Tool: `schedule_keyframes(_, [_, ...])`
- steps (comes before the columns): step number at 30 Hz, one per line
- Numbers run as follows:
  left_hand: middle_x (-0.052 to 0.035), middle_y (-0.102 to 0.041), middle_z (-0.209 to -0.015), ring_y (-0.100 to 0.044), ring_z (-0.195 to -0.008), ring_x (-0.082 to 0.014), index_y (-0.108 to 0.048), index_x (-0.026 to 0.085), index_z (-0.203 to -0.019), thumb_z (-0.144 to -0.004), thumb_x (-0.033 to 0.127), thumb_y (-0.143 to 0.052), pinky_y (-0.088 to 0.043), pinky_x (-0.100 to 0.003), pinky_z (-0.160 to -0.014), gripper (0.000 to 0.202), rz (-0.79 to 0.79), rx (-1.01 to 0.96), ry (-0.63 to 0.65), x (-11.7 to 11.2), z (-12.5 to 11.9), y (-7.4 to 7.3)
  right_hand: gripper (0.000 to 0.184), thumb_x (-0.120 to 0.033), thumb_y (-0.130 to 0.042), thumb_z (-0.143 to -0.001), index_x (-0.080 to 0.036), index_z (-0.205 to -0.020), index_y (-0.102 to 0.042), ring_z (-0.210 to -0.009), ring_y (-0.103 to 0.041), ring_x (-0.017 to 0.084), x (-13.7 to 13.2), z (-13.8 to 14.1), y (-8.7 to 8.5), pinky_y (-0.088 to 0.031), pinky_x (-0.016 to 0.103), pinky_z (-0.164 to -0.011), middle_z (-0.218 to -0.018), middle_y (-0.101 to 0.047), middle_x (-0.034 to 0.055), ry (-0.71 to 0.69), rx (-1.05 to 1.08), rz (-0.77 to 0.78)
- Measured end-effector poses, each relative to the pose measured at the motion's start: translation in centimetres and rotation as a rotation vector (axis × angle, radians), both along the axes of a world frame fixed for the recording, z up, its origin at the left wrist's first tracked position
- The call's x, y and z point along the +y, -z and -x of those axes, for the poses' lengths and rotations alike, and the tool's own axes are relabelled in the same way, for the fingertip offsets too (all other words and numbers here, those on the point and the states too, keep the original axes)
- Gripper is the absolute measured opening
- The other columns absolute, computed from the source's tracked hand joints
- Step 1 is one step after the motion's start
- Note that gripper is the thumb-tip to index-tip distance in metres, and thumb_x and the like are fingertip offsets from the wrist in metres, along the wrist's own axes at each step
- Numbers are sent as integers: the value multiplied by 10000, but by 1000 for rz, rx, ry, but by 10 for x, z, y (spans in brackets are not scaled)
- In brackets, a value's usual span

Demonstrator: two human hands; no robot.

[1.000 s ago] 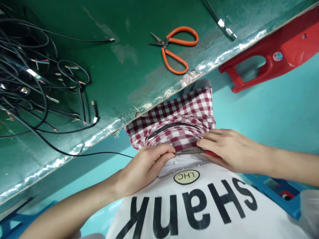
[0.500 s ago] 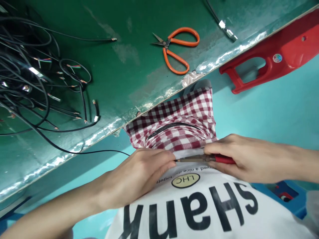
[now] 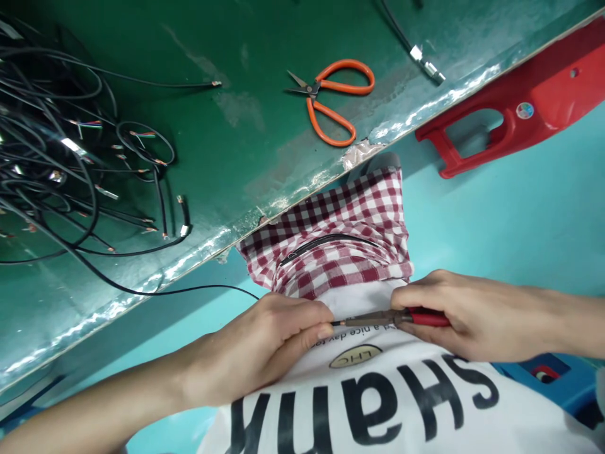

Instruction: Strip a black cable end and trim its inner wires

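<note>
Between thumb and fingers, my left hand [image 3: 278, 337] pinches a thin black cable [image 3: 208, 287] close to its end. A short tip of the cable pokes out past the fingertips toward the right. My right hand [image 3: 466, 312] is closed around the red handles of long-nosed pliers [image 3: 373, 318], whose narrow jaws point left and meet the cable tip. Whether the jaws grip the tip is too small to tell. Both hands are held in front of the white shirt [image 3: 350, 403], below the table edge. The cable runs back leftward to a tangled pile of black cables [image 3: 51, 164].
Orange-handled scissors [image 3: 331, 101] lie spread on the green table [image 3: 227, 170]. A cable with a metal connector [image 3: 425, 63] lies at the table's upper right. A red plastic stool [image 3: 515, 107] stands beyond the table edge, and a blue one [image 3: 558, 384] is at lower right.
Both hands, with the cable and pliers, appear slightly lower in the view. The plier jaws sit a little farther right from my left fingertips, showing more of the cable tip.
</note>
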State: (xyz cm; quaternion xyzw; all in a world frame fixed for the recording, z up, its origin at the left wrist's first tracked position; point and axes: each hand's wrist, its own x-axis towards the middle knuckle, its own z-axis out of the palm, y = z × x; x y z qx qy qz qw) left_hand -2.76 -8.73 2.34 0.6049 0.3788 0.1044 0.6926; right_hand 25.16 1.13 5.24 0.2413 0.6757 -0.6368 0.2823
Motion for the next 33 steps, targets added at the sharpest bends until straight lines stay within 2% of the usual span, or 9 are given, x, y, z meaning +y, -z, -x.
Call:
schedule_keyframes(5, [21, -591, -729, -550, -640, -88, -615, 192, -947, -1030, 248, -427, -379, -213, -598, 213, 9, 3, -17, 1, -1, 2, 185, -313, -488, -979, -211, -839, -550, -486, -383, 90, 2, 1, 2, -278, 219, -466, -610, -501, -37, 12, 8, 6])
schedule_keyframes(11, [-12, -675, -892, -638, -789, -133, -613, 199, -1083, -1026, 293, -442, -448, -245, -697, 202, -72, 130, -11, 4, -10, 7, 241, -392, -469, -995, -218, -850, -551, -599, -512, 116, 6, 10, 1, -351, 210, -544, -637, -536, -21, 10, -65, -67])
schedule_keyframes(16, [-22, -657, -803, -617, -689, -129, -630, 154, -981, -1029, 219, -407, -452, -255, -631, 237, -195, 55, -17, 1, -15, 10, 251, -368, -454, -995, -212, -802, -485, -540, -446, 94, 4, 8, 2, -313, 209, -499, -635, -508, -35, 14, -98, 23])
schedule_keyframes(21, [-16, -650, -753, -607, -648, -131, -625, 153, -997, -1012, 182, -437, -452, -262, -599, 190, -347, 36, -28, 0, -13, 5, 229, -315, -479, -976, -205, -776, -475, -526, -363, 88, 0, 4, 4, -285, 209, -481, -616, -457, -45, 65, -72, 101])
schedule_keyframes(33, [-13, -655, -743, -604, -637, -129, -620, 158, -994, -1015, 187, -441, -440, -262, -591, 183, -314, 36, -24, -4, -12, 8, 182, -214, -495, -925, -201, -747, -460, -535, -368, 88, 4, 10, -2, -281, 207, -485, -626, -435, -45, 79, -103, 129])
